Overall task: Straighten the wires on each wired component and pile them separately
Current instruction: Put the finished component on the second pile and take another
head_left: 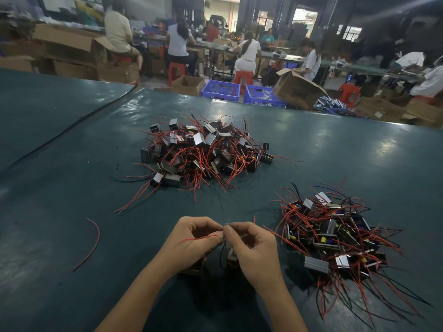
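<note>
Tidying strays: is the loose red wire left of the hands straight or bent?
Bent: the loose red wire arcs across the table.

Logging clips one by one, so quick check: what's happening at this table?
A person's left hand and right hand pinch a red wire of one wired component, which sits low between them over the table. A large tangled pile lies ahead, and a second pile to the right. A stray wire lies on the left.
</note>
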`<state>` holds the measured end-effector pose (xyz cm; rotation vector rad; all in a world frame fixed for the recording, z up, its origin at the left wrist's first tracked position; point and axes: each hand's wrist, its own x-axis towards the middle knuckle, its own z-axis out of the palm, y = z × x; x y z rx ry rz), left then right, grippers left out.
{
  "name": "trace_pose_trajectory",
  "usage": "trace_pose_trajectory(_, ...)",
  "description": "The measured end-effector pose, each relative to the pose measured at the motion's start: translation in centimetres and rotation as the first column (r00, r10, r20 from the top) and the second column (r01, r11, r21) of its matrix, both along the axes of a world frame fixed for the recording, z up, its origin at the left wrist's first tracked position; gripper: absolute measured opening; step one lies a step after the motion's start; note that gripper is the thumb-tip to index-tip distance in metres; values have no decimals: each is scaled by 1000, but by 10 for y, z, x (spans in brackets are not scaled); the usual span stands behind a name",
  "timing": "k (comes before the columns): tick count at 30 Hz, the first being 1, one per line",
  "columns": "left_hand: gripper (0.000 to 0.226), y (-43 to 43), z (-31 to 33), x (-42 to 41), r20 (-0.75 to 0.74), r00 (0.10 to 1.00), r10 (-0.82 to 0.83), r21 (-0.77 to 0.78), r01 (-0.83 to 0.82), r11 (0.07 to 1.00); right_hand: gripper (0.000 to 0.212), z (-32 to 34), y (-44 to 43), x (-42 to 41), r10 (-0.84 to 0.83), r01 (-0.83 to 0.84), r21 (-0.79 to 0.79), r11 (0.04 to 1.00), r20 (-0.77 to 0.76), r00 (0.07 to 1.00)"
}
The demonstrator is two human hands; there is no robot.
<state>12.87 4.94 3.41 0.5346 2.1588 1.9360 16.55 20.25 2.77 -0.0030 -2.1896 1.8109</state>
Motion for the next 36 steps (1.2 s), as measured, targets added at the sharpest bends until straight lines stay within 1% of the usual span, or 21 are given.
trace_pose_trajectory(5, 12, 0, 0, 0, -39, 998, -40, 63, 42, 997, 19, 3, 1, -1, -2, 5, -124, 992, 25, 1000)
trace_pose_trajectory(9, 5, 1, -2, 0, -38, 999, -21, 63, 23, 998, 18, 5, 0, 1, 38, -11, -236, 972, 108, 993)
trace_pose_trajectory(11, 5, 2, -3, 0, -25, 1000, 0, 52, 1, 999, 18, 6, 1, 1, 48, -4, -267, 964, 159, 986)
trace_pose_trajectory(14, 9, 3, -4, 1, -62, 998, 20, 8, -20, 1000, 14, 5, 1, 0, 45, 30, -319, 947, 226, 973)
trace_pose_trajectory(15, 6, 4, -4, 0, -75, 997, 28, -2, -28, 1000, 14, 5, 1, -1, 42, 43, -335, 941, 241, 970)
trace_pose_trajectory(18, 2, 4, -4, 1, -79, 996, 32, -3, -32, 999, 21, 6, 0, -1, 40, 62, -356, 932, 271, 962)
trace_pose_trajectory(22, 10, 4, -4, 3, -88, 996, 14, -13, -15, 1000, 21, 8, 2, 0, 62, 56, -365, 930, 303, 951)
trace_pose_trajectory(24, 14, 4, -4, 3, -59, 998, 19, 0, -19, 1000, 19, 8, 1, 2, 47, 49, -342, 939, 268, 962)
trace_pose_trajectory(25, 13, 4, -4, 2, -40, 999, 34, 6, -34, 999, 18, 9, 0, 3, 28, 44, -306, 951, 224, 974)
trace_pose_trajectory(27, 7, 4, -4, 0, 2, 998, 66, 27, -66, 997, 11, 10, -1, 4, -25, 39, -162, 986, 89, 996)
trace_pose_trajectory(29, 2, 2, -3, -3, 44, 996, 74, 54, -76, 996, 5, 9, -1, 4, -32, 32, 2, 999, -34, 999)
trace_pose_trajectory(31, 9, -2, -2, -4, 65, 995, 73, 65, -77, 995, 11, 8, 1, 4, 13, -5, 74, 997, -106, 994)
trace_pose_trajectory(33, 13, -5, -1, -6, 76, 996, 52, 68, -57, 996, 13, 9, 4, 4, 67, -60, 70, 996, -113, 991)
trace_pose_trajectory(36, 6, -6, 3, -5, 87, 996, -13, 65, 7, 998, 8, 10, 11, 3, 106, -103, 69, 992, -52, 993)
